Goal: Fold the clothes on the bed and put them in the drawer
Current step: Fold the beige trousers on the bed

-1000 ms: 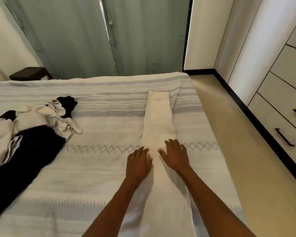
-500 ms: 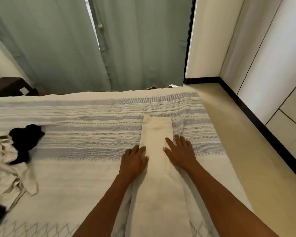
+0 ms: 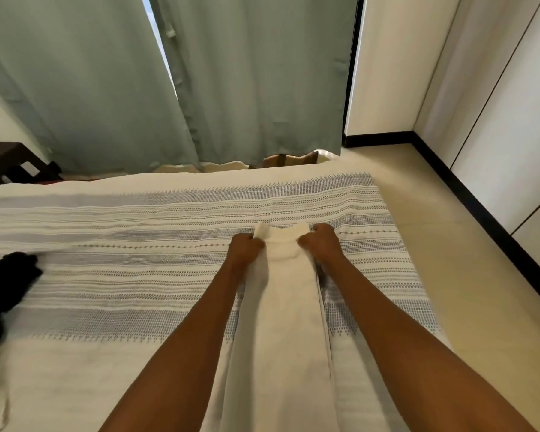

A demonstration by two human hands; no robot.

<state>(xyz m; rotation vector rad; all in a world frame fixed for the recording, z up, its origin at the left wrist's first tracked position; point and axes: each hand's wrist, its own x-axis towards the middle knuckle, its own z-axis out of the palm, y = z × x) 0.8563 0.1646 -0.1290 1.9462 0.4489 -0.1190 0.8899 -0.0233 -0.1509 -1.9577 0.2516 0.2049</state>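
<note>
Both hands hold the far end of a long cream garment [image 3: 281, 307] that lies folded in a narrow strip on the striped bed cover [image 3: 138, 275]. The left hand [image 3: 245, 249] has its fingers curled around the far left corner of the strip, and the right hand [image 3: 321, 241] grips the far right corner in the same way. Between the two grips the cloth edge rises a little from the bed. From the grips the strip runs back toward the person, between the two forearms. Far to the left of the left hand, a black garment [image 3: 3, 285] lies on the bed. Beyond the grips hang green curtains [image 3: 247, 73].
</note>
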